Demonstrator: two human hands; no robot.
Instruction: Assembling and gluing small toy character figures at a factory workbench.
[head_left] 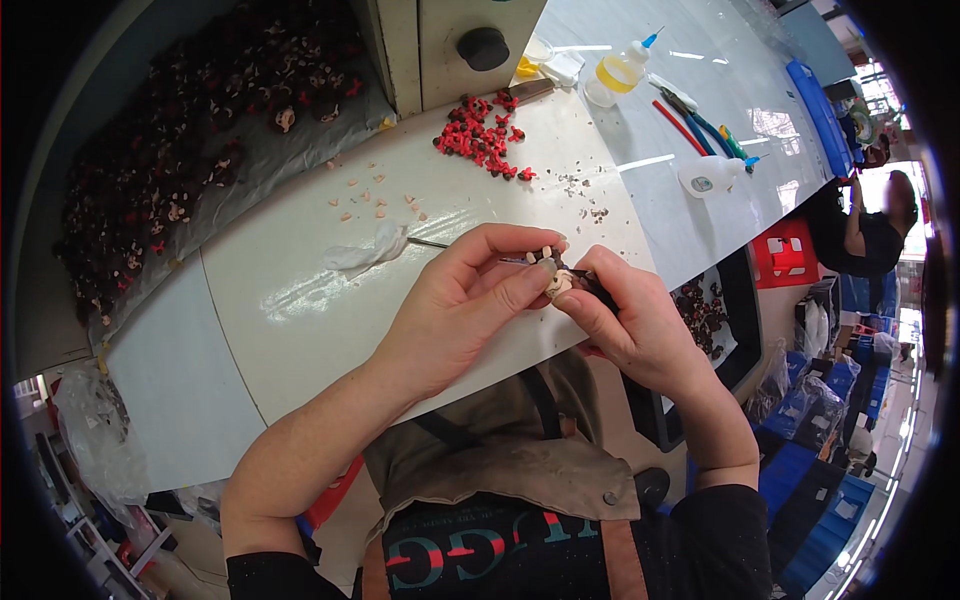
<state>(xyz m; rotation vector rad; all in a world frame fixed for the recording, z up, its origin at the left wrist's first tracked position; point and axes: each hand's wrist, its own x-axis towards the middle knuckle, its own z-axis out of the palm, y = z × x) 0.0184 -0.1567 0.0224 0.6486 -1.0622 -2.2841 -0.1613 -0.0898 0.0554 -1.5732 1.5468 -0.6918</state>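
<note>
A small figure piece (pixel 560 284) with a beige face and dark brown parts sits between my two hands over the near edge of the table. My left hand (pixel 465 300) pinches it from the left with thumb and fingertips. From the right, my right hand (pixel 635 315) has its thumb against the same piece. Something dark shows under the right fingers; whether it belongs to the piece or is a tool, I cannot tell. Behind my left hand lies a thin metal rod (pixel 428 243), its end wrapped in white cloth (pixel 368 250). Small beige bits (pixel 378 201) are scattered beyond it.
Red and black small parts (pixel 475 140) are heaped farther back, with dark crumbs (pixel 597 213) nearby. Two needle-tipped bottles (pixel 615 78) and pliers (pixel 712 128) lie at the back right. Many dark pieces fill the left side (pixel 220 120). A black tray (pixel 655 405) stands at right.
</note>
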